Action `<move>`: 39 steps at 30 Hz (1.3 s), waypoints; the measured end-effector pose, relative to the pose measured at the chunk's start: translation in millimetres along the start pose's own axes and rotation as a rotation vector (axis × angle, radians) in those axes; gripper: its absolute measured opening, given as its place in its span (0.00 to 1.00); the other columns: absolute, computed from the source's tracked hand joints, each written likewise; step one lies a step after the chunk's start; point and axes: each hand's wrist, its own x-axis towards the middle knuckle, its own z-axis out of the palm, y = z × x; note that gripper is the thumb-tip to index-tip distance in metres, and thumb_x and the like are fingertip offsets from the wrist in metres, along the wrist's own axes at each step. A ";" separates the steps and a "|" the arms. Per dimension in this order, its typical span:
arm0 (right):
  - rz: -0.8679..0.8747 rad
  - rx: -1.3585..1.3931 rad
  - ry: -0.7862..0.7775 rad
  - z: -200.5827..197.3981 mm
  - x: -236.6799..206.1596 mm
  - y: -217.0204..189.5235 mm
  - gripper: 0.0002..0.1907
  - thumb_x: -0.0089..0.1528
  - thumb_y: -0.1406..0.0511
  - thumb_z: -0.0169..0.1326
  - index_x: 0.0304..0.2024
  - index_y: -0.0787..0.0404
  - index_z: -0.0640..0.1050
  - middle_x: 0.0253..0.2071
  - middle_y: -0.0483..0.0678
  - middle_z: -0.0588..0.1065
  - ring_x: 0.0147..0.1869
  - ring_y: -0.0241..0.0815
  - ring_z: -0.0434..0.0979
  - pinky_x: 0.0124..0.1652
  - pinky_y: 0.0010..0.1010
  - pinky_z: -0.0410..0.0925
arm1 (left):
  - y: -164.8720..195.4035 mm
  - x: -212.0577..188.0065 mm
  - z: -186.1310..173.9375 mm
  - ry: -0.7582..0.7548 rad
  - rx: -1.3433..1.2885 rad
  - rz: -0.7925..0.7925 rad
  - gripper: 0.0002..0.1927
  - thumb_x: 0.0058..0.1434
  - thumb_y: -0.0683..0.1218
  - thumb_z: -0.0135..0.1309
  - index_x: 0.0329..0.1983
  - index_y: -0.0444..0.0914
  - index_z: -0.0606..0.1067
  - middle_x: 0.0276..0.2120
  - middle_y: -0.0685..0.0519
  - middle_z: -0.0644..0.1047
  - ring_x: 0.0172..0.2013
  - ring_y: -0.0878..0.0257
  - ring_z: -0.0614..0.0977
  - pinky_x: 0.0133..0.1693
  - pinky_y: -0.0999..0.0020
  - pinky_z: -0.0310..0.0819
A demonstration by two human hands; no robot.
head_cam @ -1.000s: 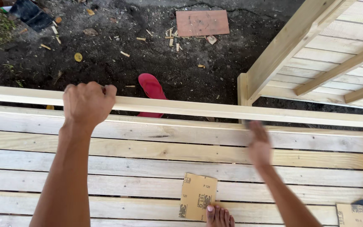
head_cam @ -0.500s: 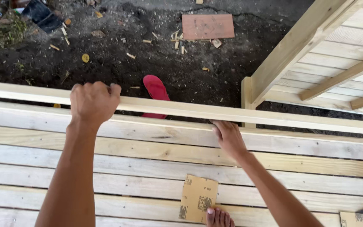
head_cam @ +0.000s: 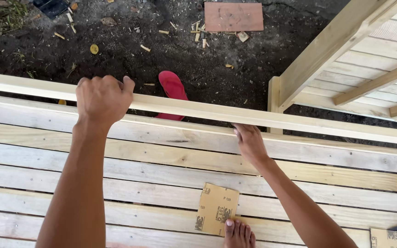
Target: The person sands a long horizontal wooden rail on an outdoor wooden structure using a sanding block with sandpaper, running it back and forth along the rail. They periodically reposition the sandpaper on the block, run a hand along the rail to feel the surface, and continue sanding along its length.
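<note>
A long pale wooden rail [head_cam: 198, 110] runs across the view above a deck of light planks [head_cam: 171, 165]. My left hand [head_cam: 103, 98] is closed over the top of the rail at the left. My right hand [head_cam: 250, 142] reaches up under the rail further right, with its fingers pressed against the rail's lower face. Whether it holds anything there is hidden. A tan sheet of sandpaper [head_cam: 217, 209] lies on the planks between my arms, with the toes of my foot [head_cam: 239, 234] resting on its lower corner.
Dark soil with wood chips lies beyond the rail, with a red sandal [head_cam: 172, 87] and a reddish board [head_cam: 233, 16] on it. A second pale timber frame [head_cam: 345, 50] stands at the upper right. Another sandpaper piece [head_cam: 387, 238] lies at the bottom right.
My right hand has moved left and up from the planks to the underside of the rail. My left hand has kept its grip on the rail.
</note>
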 end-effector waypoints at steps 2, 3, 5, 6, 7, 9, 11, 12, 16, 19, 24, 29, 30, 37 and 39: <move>0.002 0.010 -0.029 3.0 -0.5 -2.4 0.24 0.68 0.73 0.49 0.67 0.58 0.71 0.63 0.49 0.75 0.72 0.45 0.70 0.76 0.41 0.58 | 0.9 0.9 -0.6 0.012 -0.020 0.006 0.29 0.73 0.57 0.47 0.18 0.39 0.81 0.15 0.43 0.76 0.17 0.46 0.76 0.39 0.52 0.71; -0.069 -0.050 0.040 3.7 -6.0 -3.6 0.25 0.66 0.74 0.48 0.67 0.60 0.71 0.64 0.52 0.74 0.73 0.47 0.69 0.74 0.43 0.57 | 1.6 1.4 -1.1 0.018 -0.031 0.011 0.29 0.73 0.57 0.47 0.18 0.39 0.81 0.15 0.42 0.76 0.17 0.45 0.76 0.38 0.51 0.71; -0.222 -0.178 0.178 3.6 -25.5 -6.2 0.27 0.62 0.76 0.47 0.65 0.65 0.72 0.68 0.57 0.71 0.73 0.53 0.67 0.71 0.47 0.57 | 3.3 2.5 -2.6 0.003 -0.016 -0.006 0.32 0.73 0.58 0.47 0.15 0.40 0.80 0.13 0.43 0.75 0.16 0.47 0.76 0.38 0.52 0.70; -0.232 -0.170 0.187 4.0 -26.1 -6.9 0.26 0.63 0.74 0.47 0.64 0.65 0.72 0.67 0.58 0.71 0.73 0.53 0.67 0.70 0.47 0.57 | 3.6 2.9 -3.8 -0.008 -0.001 -0.018 0.34 0.73 0.59 0.46 0.14 0.40 0.80 0.12 0.43 0.75 0.15 0.47 0.76 0.38 0.52 0.70; -0.239 -0.160 0.188 4.8 -28.4 -8.1 0.25 0.63 0.73 0.48 0.64 0.66 0.72 0.67 0.58 0.71 0.72 0.54 0.68 0.70 0.47 0.57 | 4.2 3.0 -4.8 -0.005 -0.002 -0.019 0.34 0.74 0.59 0.46 0.13 0.40 0.79 0.12 0.43 0.75 0.15 0.47 0.75 0.39 0.52 0.70; -0.200 -0.139 0.165 5.6 -26.2 -8.9 0.23 0.65 0.71 0.49 0.64 0.65 0.72 0.66 0.57 0.71 0.71 0.52 0.68 0.69 0.47 0.57 | 4.9 2.3 -6.2 0.004 -0.018 -0.020 0.35 0.74 0.59 0.45 0.13 0.39 0.79 0.13 0.43 0.74 0.16 0.47 0.74 0.40 0.53 0.70; -0.109 -0.113 0.116 8.9 -5.9 -10.7 0.22 0.67 0.71 0.49 0.65 0.62 0.72 0.66 0.53 0.71 0.71 0.48 0.69 0.71 0.47 0.56 | 5.2 2.6 -6.6 -0.066 -0.007 -0.042 0.37 0.76 0.60 0.43 0.13 0.38 0.78 0.12 0.44 0.74 0.15 0.47 0.74 0.39 0.53 0.70; 0.006 -0.085 0.021 9.8 -0.2 -11.5 0.20 0.69 0.69 0.48 0.65 0.60 0.73 0.64 0.51 0.74 0.70 0.45 0.71 0.73 0.44 0.57 | 5.0 2.5 -6.2 -0.103 0.001 -0.054 0.38 0.77 0.60 0.42 0.12 0.38 0.78 0.11 0.45 0.74 0.15 0.48 0.74 0.38 0.52 0.70; -0.036 -0.176 0.051 8.6 -2.1 -16.9 0.22 0.66 0.71 0.47 0.63 0.62 0.75 0.62 0.52 0.76 0.67 0.47 0.74 0.70 0.44 0.60 | 3.7 5.3 -1.8 -0.099 0.025 -0.037 0.38 0.76 0.61 0.42 0.12 0.38 0.77 0.11 0.44 0.74 0.14 0.48 0.74 0.37 0.51 0.70; -0.259 -0.278 0.267 4.9 -14.6 -20.4 0.23 0.62 0.73 0.47 0.60 0.65 0.76 0.62 0.56 0.76 0.67 0.51 0.75 0.66 0.48 0.60 | 2.7 6.7 1.2 0.048 0.032 0.008 0.36 0.74 0.61 0.45 0.12 0.38 0.77 0.12 0.43 0.74 0.15 0.48 0.74 0.37 0.51 0.70; 0.056 -0.048 -0.057 10.6 15.0 -22.9 0.16 0.70 0.70 0.45 0.58 0.62 0.77 0.59 0.52 0.78 0.63 0.47 0.79 0.68 0.41 0.67 | 4.6 4.8 -0.4 0.026 -0.009 -0.017 0.35 0.74 0.60 0.44 0.13 0.38 0.78 0.15 0.41 0.75 0.17 0.46 0.75 0.38 0.50 0.70; -0.194 -0.239 0.180 18.2 1.3 -23.6 0.22 0.65 0.73 0.48 0.62 0.63 0.75 0.61 0.55 0.75 0.65 0.51 0.76 0.67 0.50 0.62 | 6.6 6.6 -2.1 -0.138 -0.014 -0.080 0.38 0.75 0.60 0.42 0.11 0.38 0.75 0.11 0.44 0.74 0.16 0.47 0.74 0.35 0.52 0.69; -0.217 -0.232 0.217 18.7 -6.7 -23.8 0.22 0.65 0.72 0.48 0.62 0.63 0.75 0.62 0.55 0.75 0.66 0.52 0.76 0.67 0.50 0.62 | 6.1 6.9 -0.9 -0.122 -0.016 -0.079 0.38 0.75 0.60 0.42 0.10 0.38 0.74 0.11 0.45 0.74 0.16 0.48 0.73 0.34 0.53 0.69; 0.070 -0.038 -0.036 27.5 17.2 -28.3 0.18 0.69 0.68 0.49 0.62 0.58 0.76 0.61 0.49 0.77 0.67 0.44 0.75 0.72 0.42 0.61 | -0.2 6.3 11.0 0.010 0.033 -0.009 0.35 0.74 0.58 0.45 0.11 0.38 0.73 0.10 0.44 0.72 0.13 0.50 0.72 0.34 0.52 0.69; 0.065 -0.070 -0.031 30.1 19.1 -32.4 0.19 0.69 0.68 0.48 0.62 0.58 0.75 0.62 0.50 0.76 0.68 0.44 0.74 0.73 0.42 0.60 | 0.8 7.0 10.8 -0.004 0.057 -0.014 0.35 0.74 0.58 0.45 0.11 0.38 0.73 0.10 0.44 0.72 0.13 0.51 0.73 0.32 0.51 0.70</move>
